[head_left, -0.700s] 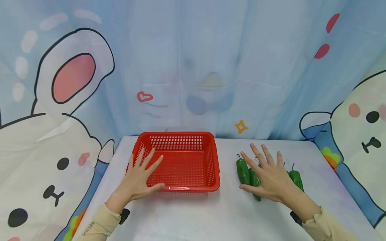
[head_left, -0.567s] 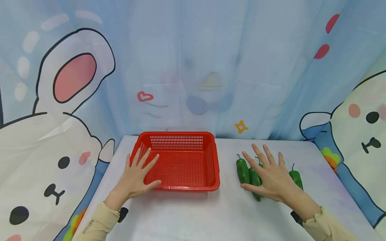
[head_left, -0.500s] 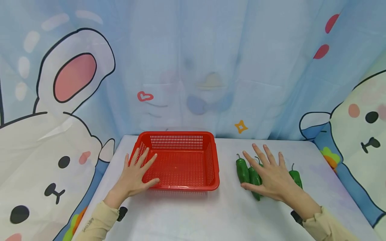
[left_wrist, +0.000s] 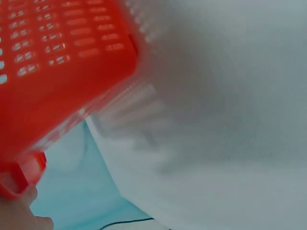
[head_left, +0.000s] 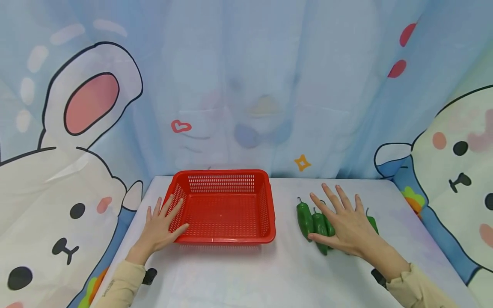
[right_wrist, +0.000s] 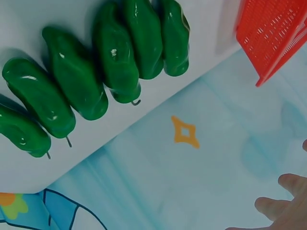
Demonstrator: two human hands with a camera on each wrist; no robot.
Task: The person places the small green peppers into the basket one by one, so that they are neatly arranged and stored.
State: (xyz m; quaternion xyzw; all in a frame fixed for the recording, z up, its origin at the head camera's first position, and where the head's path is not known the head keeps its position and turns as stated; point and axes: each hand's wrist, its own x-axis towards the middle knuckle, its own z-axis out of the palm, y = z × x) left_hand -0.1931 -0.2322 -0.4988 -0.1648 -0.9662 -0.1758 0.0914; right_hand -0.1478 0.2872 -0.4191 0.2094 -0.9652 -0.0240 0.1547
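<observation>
A red plastic basket (head_left: 227,214) with slotted walls stands on the white table. My left hand (head_left: 158,231) is spread at its left front corner, fingers straight. In the left wrist view, the fingers (left_wrist: 21,213) appear close to the basket's rim; whether they touch it I cannot tell. My right hand (head_left: 346,226), fingers spread and holding nothing, hovers over a row of green peppers (head_left: 304,217). It covers part of that row in the head view. The right wrist view has several glossy green peppers (right_wrist: 74,74) lying side by side, with thin stems.
The white table (head_left: 239,278) meets a blue curtain (head_left: 231,85) at the back, printed with cartoon animals. Bare tabletop lies between basket and peppers and along the front. Dark straps with small black devices sit at both wrists.
My left hand has moved left, from over the basket's left part to its left front corner. The head view has shifted slightly. My right hand stays spread above the peppers.
</observation>
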